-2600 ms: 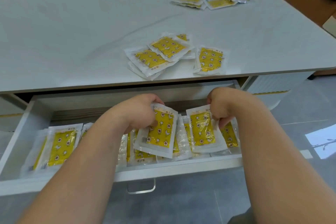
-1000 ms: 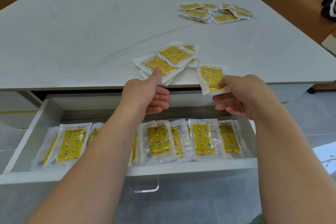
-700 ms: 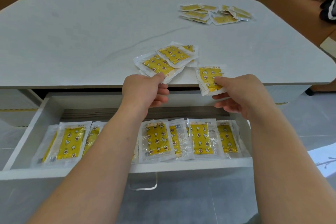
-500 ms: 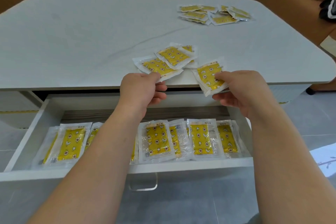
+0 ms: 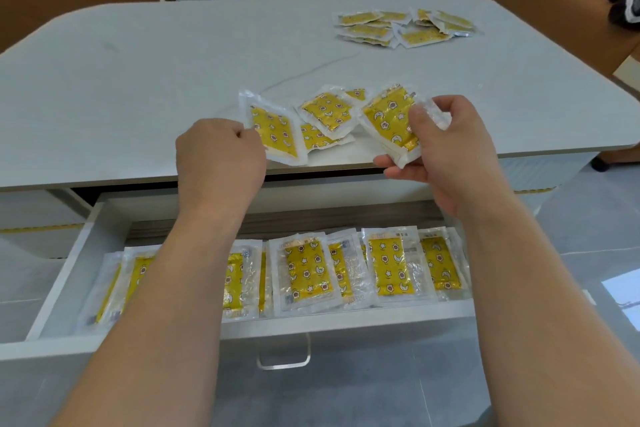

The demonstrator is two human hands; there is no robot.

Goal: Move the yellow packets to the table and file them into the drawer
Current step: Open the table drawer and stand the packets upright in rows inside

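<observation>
- At the table's (image 5: pixel 138 80) front edge, above the open drawer (image 5: pixel 62 274), the left hand (image 5: pixel 221 156) pinches one yellow packet (image 5: pixel 273 128) by its side. The right hand (image 5: pixel 446 146) pinches a second packet (image 5: pixel 391 118), thumb on top.
- Slick wrappers and edge pinches, so either one could slip and miss the drawer.
- The filed row (image 5: pixel 308 274) looks crowded on the right, and forcing more in might crumple it.
- The loose pile (image 5: pixel 327 111) sits near the edge, so a forearm could sweep it off.

small print on yellow packets (image 5: pixel 306 272) too blurred; no legible text.
</observation>
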